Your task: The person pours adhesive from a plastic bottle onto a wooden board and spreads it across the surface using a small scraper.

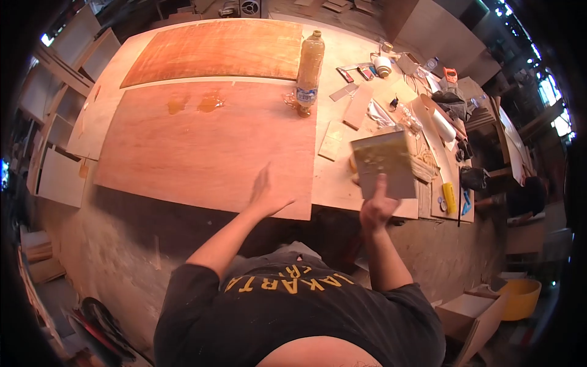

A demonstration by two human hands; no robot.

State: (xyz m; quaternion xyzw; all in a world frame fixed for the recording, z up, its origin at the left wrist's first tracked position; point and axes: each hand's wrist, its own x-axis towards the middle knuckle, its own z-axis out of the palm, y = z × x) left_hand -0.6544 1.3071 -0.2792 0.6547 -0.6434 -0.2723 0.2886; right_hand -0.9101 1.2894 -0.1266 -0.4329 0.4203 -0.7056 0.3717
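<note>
My right hand [378, 211] grips a flat rectangular scraper-like sheet [386, 165] by its near edge. Yellowish wet glue is smeared over the sheet's far half. My left hand [270, 194], slightly blurred, is held with fingers stretched over the front edge of a reddish plywood panel [208, 147]; whether it touches the wood I cannot tell. Two small puddles of amber liquid [211, 101] lie near the panel's back edge. At its back right corner a clear plastic bottle [310, 64] of amber liquid stands upright. Behind lies a second plywood panel [214, 52], coated glossy orange.
Wood offcuts [359, 107], a white jar [383, 66], a roll [441, 125] and a yellow tube [449, 197] clutter the right of the worktable [342, 55]. Cabinets [61, 174] stand at left. Another person [526, 199] is at the far right, near a yellow tub [520, 298].
</note>
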